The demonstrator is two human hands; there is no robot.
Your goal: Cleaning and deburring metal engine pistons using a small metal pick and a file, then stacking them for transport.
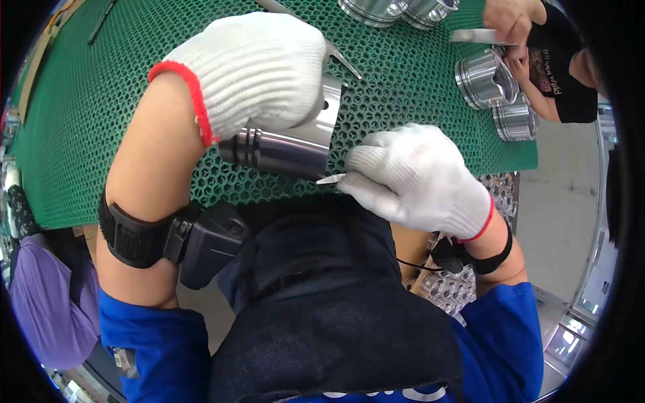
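Observation:
My left hand (pixel 262 74), in a white knit glove with a red cuff, is closed over a shiny metal piston (pixel 289 151). The piston lies on its side, its dark ring grooves toward the left and its skirt toward the right. In my gloved right hand (pixel 416 178) the fingers are curled round a slim tool with a pale pointed blade (pixel 329 179). That blade's tip is at the lower right edge of the skirt; whether it touches cannot be made out. A grey metal tool with a narrow tip (pixel 344 62) shows beyond my left hand, partly hidden by it.
A green perforated mat (pixel 403 87) covers the table. Two pistons (pixel 376 10) stand at the far edge, and others (pixel 485 79) are at the right beside a co-worker's hands (pixel 514 30). Below the table's right edge are several metal parts (pixel 450 289). A dark pen-like stick (pixel 101 23) lies far left.

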